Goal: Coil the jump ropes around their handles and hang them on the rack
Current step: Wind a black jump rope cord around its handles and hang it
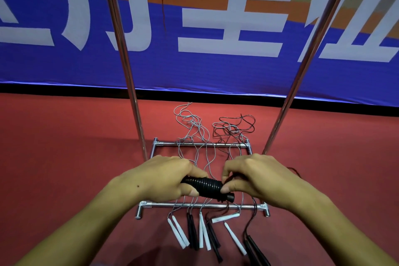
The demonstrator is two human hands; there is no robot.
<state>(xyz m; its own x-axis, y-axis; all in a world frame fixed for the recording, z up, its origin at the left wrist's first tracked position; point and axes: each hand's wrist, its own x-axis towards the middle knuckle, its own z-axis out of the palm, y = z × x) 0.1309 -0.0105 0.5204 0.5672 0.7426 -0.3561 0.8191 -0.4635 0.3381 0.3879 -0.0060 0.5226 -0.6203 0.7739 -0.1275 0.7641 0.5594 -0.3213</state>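
Head view, largest to smallest. A printed fabric banner [216,28], blue with orange bands and large white characters, fills the upper half of the frame; below it lies the matte red floor [64,147]. My rack [127,60] rises from lower centre as two polished metal tubes, smooth and round, joined at floor level by cross bars, with a dark row of hooks blurred along the top edge.

At lower centre my left hand [166,177] grips one end of a black handle bundle [207,187], fingers curled around it. My right hand [250,177] pinches the other end between thumb and fingertips, apparently pressing down the last turn of cord. The bundle is cylindrical and ribbed, its surface formed by tight, even windings of glossy black rope.

I judge the step in hand to be finishing the coil on this first rope. The next move calls for securing the loose end so the windings do not spring off, then lifting the bundle to a hook at the top of the frame.

Beneath my hands, uncoiled ropes [194,131] in thin grey and black cord trail in loose tangles across the rack base; their slim white and black handles [203,235], smooth and tapered, lie at bottom centre.
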